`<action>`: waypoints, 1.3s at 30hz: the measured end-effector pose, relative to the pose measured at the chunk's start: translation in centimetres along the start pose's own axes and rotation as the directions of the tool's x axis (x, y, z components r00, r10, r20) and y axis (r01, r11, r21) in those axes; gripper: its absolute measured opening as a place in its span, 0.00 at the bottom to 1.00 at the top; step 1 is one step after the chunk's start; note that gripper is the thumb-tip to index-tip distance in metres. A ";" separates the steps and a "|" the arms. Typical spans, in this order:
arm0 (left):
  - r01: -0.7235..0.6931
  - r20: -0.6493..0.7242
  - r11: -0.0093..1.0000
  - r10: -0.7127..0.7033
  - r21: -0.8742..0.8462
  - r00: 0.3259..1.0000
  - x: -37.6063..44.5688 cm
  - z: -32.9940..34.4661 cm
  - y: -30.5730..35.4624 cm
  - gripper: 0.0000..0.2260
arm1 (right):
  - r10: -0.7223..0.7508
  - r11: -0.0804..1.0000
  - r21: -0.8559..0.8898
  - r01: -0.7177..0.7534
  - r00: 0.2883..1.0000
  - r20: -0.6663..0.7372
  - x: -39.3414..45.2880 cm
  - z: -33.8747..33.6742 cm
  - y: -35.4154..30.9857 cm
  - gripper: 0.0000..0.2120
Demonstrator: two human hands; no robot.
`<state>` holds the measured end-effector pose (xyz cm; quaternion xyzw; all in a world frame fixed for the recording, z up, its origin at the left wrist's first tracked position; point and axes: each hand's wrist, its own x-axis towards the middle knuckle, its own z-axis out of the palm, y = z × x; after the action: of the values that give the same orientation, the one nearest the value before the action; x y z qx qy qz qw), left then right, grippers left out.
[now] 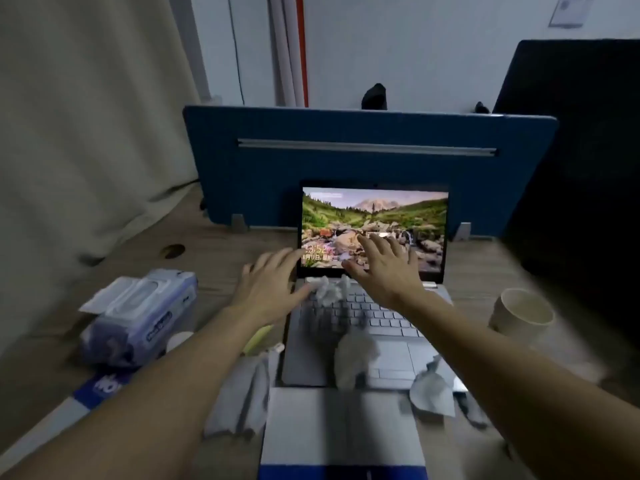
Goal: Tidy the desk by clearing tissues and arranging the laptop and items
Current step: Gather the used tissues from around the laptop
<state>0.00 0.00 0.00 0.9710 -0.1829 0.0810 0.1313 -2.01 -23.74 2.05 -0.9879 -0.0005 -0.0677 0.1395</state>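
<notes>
An open silver laptop (pixel 398 351) sits mid-desk, its lit screen (pixel 374 216) showing a mountain landscape. Crumpled white tissues lie on it: one (pixel 329 289) at the top of the keyboard, one (pixel 355 358) by the trackpad, one (pixel 433 389) at the front right corner. More tissue (pixel 239 396) lies left of the laptop. My left hand (pixel 270 285) hovers with fingers spread beside the top tissue, thumb close to it. My right hand (pixel 384 268) is spread above the keyboard, in front of the screen. Neither hand holds anything.
A wet-wipes pack (pixel 142 313) lies at the left, a paper cup (pixel 523 313) at the right. A white and blue box (pixel 343 434) sits at the near edge. A blue divider panel (pixel 367 168) stands behind the laptop and a dark monitor (pixel 575 150) at the right.
</notes>
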 end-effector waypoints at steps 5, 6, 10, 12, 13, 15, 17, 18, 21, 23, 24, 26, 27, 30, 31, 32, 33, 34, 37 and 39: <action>-0.048 -0.099 0.998 0.053 0.051 0.994 -7.5 3.5 0.6 0.32 | -0.054 0.998 -0.031 0.052 0.997 -0.057 -7.5 4.6 -1.4 0.34; -0.055 -0.130 0.997 0.062 0.055 0.990 -9.3 3.7 0.8 0.31 | -0.057 0.998 -0.031 0.055 0.996 -0.065 -9.4 5.1 -1.6 0.34; -0.063 -0.174 0.997 0.069 0.045 0.982 -15.0 2.6 1.9 0.28 | -0.051 0.997 -0.062 0.044 0.991 -0.122 -16.0 5.2 -1.7 0.31; -0.075 -0.183 0.996 0.081 0.037 0.980 -17.3 2.2 2.6 0.28 | -0.069 0.992 -0.115 0.050 0.984 -0.164 -18.5 5.0 -1.3 0.30; -0.075 -0.202 0.997 0.080 0.033 0.976 -18.1 2.0 2.9 0.29 | -0.070 0.991 -0.128 0.047 0.980 -0.187 -19.5 4.8 -1.0 0.29; -0.081 -0.241 0.996 0.088 0.039 0.967 -19.6 1.6 3.8 0.28 | -0.049 0.991 -0.130 0.021 0.974 -0.221 -21.2 4.4 -0.5 0.29; -0.096 -0.239 0.994 0.107 0.055 0.965 -20.9 1.6 4.8 0.28 | -0.013 0.992 -0.124 -0.015 0.975 -0.223 -22.9 4.2 0.0 0.29; -0.108 -0.226 0.992 0.118 0.059 0.967 -21.4 1.7 5.3 0.28 | -0.002 0.992 -0.122 -0.025 0.975 -0.221 -23.6 4.2 0.3 0.29; -0.109 -0.179 0.993 0.115 0.046 0.977 -22.0 1.9 6.2 0.28 | 0.044 0.996 -0.061 -0.059 0.973 -0.226 -24.8 3.9 1.2 0.29; -0.119 -0.167 0.992 0.124 0.039 0.978 -21.7 1.8 6.6 0.28 | 0.060 0.998 -0.009 -0.064 0.970 -0.234 -25.0 3.6 2.0 0.29; -0.123 -0.160 0.992 0.127 0.037 0.979 -21.4 1.7 6.8 0.28 | 0.066 0.998 0.016 -0.064 0.971 -0.228 -24.9 3.5 2.3 0.29; -0.122 -0.152 0.992 0.124 0.023 0.981 -20.6 1.7 7.0 0.28 | 0.086 0.994 0.085 -0.069 0.973 -0.215 -24.5 3.4 3.0 0.31; -0.121 -0.152 0.992 0.122 0.015 0.981 -20.1 1.8 7.0 0.28 | 0.100 0.989 0.128 -0.074 0.971 -0.216 -24.2 3.4 3.3 0.31; -0.122 -0.143 0.992 0.117 -0.029 0.983 -18.4 2.5 6.9 0.29 | 0.135 0.970 0.231 -0.072 0.953 -0.272 -23.1 4.0 4.0 0.27; -0.120 -0.138 0.991 0.110 -0.064 0.984 -17.7 2.9 6.8 0.29 | 0.145 0.965 0.254 -0.066 0.940 -0.307 -22.8 4.3 4.1 0.25; -0.114 -0.137 0.987 0.098 -0.111 0.986 -17.1 3.3 6.8 0.29 | 0.154 0.960 0.272 -0.060 0.928 -0.339 -22.5 4.6 4.3 0.24; -0.103 -0.134 0.981 0.081 -0.164 0.988 -16.4 3.7 6.7 0.29 | 0.159 0.957 0.285 -0.054 0.918 -0.362 -22.1 4.8 4.5 0.24; -0.090 -0.127 0.973 0.064 -0.210 0.990 -15.8 4.0 6.7 0.29 | 0.164 0.955 0.292 -0.053 0.914 -0.371 -21.7 5.1 4.7 0.26; -0.065 -0.095 0.959 0.040 -0.276 0.995 -13.8 5.0 6.6 0.31 | 0.194 0.949 0.301 -0.092 0.923 -0.331 -20.4 5.3 5.3 0.33; -0.063 -0.078 0.952 0.041 -0.301 0.996 -12.6 5.4 6.7 0.31 | 0.202 0.953 0.277 -0.119 0.934 -0.294 -19.4 5.4 5.7 0.35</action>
<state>-13.49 -3.40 -6.23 0.9307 -0.2140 0.0895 0.2829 -20.36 -27.39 -7.31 -0.9344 0.0949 -0.2140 0.2686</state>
